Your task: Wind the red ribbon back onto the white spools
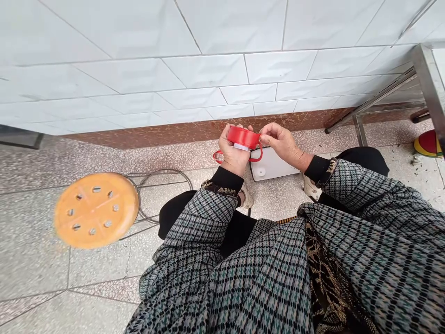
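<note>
A roll of glossy red ribbon (242, 136) rests in my left hand (234, 155), whose fingers curl around it from behind. Part of a white spool core (241, 147) shows under the red band. My right hand (282, 144) pinches the ribbon at the roll's right side between thumb and fingertips. From there a loose loop of ribbon (261, 153) hangs down, and another red loop (217, 157) sticks out left of my left wrist. The fingertips of my left hand are partly hidden behind the roll.
Below my hands a white box (278, 163) lies on the speckled floor between my shoes. An orange round stool (97, 211) with wire legs stands at left. White wall tiles (222, 28) rise ahead. At right are a metal table frame (429, 88) and a red-yellow-green object (428, 143).
</note>
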A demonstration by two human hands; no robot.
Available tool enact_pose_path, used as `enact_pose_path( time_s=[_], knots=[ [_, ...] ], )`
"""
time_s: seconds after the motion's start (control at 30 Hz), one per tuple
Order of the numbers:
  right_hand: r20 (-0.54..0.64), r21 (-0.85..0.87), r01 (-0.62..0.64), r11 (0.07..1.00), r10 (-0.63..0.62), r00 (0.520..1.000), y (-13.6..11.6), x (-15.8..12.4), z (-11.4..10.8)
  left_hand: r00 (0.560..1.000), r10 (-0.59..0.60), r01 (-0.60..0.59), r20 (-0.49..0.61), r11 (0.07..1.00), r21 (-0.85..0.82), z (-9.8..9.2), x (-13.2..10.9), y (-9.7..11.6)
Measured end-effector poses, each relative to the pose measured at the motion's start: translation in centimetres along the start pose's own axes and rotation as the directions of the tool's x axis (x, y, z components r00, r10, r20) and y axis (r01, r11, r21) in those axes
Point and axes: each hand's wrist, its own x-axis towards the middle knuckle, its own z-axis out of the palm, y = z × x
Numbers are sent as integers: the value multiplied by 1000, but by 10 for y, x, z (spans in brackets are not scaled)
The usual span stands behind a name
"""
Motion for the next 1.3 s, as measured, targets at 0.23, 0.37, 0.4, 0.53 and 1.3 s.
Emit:
enact_pose_path(
  time_s=[0.23, 0.37, 0.4, 0.53, 1.3],
  knots=[
    [72, -379, 220, 899, -208, 975, -15, -11, 0, 1000, 8, -7, -28, 1000, 16, -1, 1, 2],
    [104, -537, 222, 814, -197, 975, -21, -10, 1, 1000, 14, -13, -22, 998, 60, -1, 1, 1],
    [110, -576, 216, 789, -187, 976, -22, -9, 1, 999, 15, -13, -30, 998, 66, -1, 2, 0],
    [105, -687, 202, 698, -179, 978, -25, -6, 3, 997, 32, -26, -70, 996, 85, 2, 3, -4],
    [149, -720, 232, 653, -181, 972, -24, -11, 12, 999, -48, 50, -26, 994, 92, -2, 6, -1]
  ],
)
